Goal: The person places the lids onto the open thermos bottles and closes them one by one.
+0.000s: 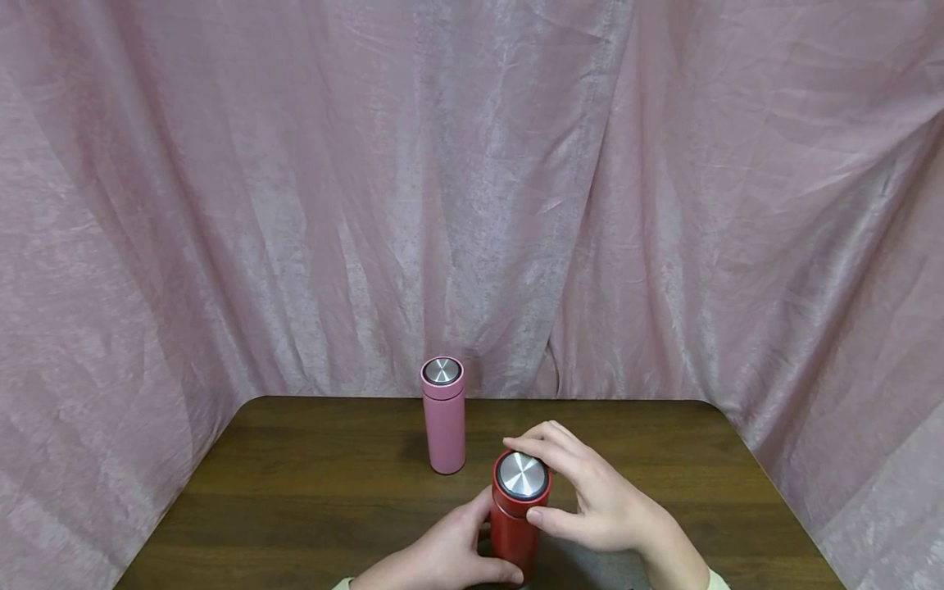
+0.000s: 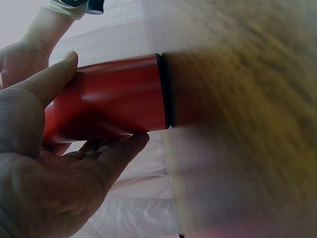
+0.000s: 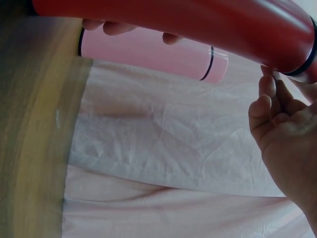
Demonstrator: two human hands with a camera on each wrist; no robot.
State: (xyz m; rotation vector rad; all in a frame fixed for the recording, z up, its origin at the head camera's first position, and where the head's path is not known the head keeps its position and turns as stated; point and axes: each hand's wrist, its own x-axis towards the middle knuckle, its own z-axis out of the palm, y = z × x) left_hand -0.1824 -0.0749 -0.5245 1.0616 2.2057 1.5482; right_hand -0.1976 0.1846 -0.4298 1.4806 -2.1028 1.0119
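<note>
A red thermos bottle [image 1: 514, 537] stands upright near the front of the table. My left hand [image 1: 451, 551] grips its body, thumb on the near side; the left wrist view shows the fingers [image 2: 124, 153] along the other side and the black base at the tabletop. Around the red lid [image 1: 523, 477], with its shiny metal top, my right hand [image 1: 597, 500] has the thumb in front and the fingers behind. The lid sits on the bottle. In the right wrist view, the right fingers [image 3: 267, 87] curl in at the lid end.
Farther back, a pink thermos bottle [image 1: 446, 430] stands upright with its lid on, left of the red one. The dark wooden table [image 1: 310, 475] ends at a pink velvet curtain [image 1: 354, 205] that hangs behind it and along both sides.
</note>
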